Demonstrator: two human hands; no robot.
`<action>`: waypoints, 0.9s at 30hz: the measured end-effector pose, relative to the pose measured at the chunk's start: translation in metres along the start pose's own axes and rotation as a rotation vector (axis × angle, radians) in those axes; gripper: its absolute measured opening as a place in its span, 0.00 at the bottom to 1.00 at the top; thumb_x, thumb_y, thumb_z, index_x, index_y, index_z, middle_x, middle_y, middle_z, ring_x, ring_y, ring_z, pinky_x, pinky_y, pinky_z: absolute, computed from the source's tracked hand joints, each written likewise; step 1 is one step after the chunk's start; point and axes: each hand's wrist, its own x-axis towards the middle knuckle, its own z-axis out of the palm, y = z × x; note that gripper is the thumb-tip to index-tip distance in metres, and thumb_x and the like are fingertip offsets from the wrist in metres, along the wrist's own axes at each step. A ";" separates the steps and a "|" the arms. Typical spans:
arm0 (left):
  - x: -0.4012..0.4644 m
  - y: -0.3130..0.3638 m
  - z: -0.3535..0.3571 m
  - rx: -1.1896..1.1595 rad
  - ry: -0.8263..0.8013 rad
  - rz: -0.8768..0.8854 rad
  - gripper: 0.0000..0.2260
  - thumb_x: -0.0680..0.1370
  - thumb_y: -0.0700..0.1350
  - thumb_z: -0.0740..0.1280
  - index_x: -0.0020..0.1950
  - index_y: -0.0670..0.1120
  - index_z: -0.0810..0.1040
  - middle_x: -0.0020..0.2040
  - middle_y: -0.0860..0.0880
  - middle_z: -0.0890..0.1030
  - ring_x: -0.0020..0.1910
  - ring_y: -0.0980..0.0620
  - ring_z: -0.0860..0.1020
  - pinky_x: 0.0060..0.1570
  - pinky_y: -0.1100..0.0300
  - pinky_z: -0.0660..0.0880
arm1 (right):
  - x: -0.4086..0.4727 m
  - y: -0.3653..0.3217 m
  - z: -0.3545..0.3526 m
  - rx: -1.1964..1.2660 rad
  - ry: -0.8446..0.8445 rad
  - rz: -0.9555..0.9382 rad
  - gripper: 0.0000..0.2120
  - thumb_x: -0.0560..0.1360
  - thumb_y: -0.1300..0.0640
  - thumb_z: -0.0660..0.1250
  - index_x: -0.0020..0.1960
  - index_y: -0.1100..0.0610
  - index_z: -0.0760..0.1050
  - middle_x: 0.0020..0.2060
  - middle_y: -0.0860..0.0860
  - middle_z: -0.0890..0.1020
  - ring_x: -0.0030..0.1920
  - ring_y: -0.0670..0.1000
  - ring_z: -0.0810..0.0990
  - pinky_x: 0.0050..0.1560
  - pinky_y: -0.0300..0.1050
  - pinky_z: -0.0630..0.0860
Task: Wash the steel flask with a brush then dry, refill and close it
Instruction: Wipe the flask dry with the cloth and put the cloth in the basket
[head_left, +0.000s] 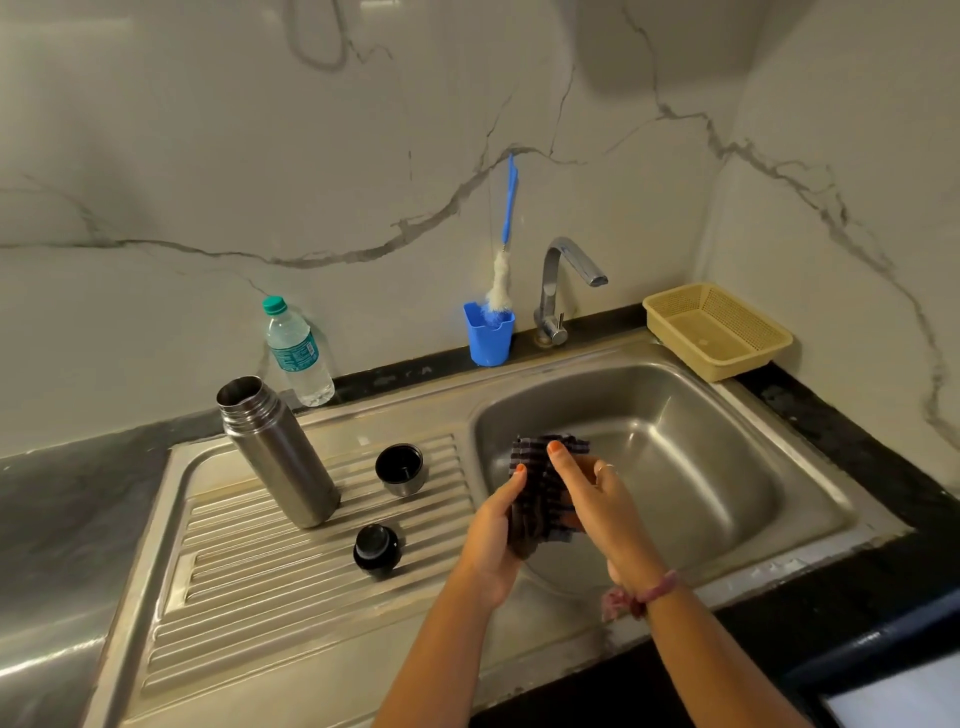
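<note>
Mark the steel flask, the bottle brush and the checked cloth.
steel flask (280, 457), head view, mid body wall.
bottle brush (500, 286), head view, white bristle head.
checked cloth (540, 488), head view, fold between both hands.

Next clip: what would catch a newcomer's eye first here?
Both hands, left hand and right hand, hold a dark checked cloth over the sink basin. On the drainboard to the left stands the open steel flask, its cup and black stopper beside it.

White marble-veined wall panels (260, 156) fill 9 through 3 o'clock, meeting in a corner at 1 o'clock; dark table (857, 447) edges 4 o'clock.
</note>
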 end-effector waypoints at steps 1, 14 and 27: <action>0.001 -0.001 0.001 0.027 0.007 0.005 0.18 0.83 0.53 0.59 0.65 0.45 0.80 0.60 0.41 0.83 0.60 0.41 0.79 0.60 0.44 0.73 | 0.000 0.001 0.002 0.055 -0.001 0.024 0.28 0.69 0.35 0.68 0.57 0.55 0.75 0.49 0.52 0.83 0.48 0.50 0.83 0.42 0.44 0.82; 0.008 0.021 -0.003 -0.081 0.057 -0.082 0.12 0.82 0.50 0.64 0.58 0.44 0.81 0.55 0.43 0.85 0.53 0.45 0.83 0.52 0.51 0.79 | 0.013 0.008 -0.038 0.407 0.027 0.251 0.07 0.74 0.65 0.67 0.52 0.58 0.78 0.42 0.57 0.83 0.42 0.56 0.81 0.38 0.48 0.78; 0.072 0.043 0.055 0.600 0.013 0.177 0.11 0.79 0.35 0.65 0.54 0.49 0.80 0.51 0.49 0.85 0.53 0.50 0.82 0.54 0.56 0.78 | 0.035 0.001 -0.143 -0.632 0.312 -0.006 0.24 0.78 0.58 0.64 0.72 0.63 0.64 0.67 0.59 0.73 0.67 0.57 0.71 0.65 0.49 0.69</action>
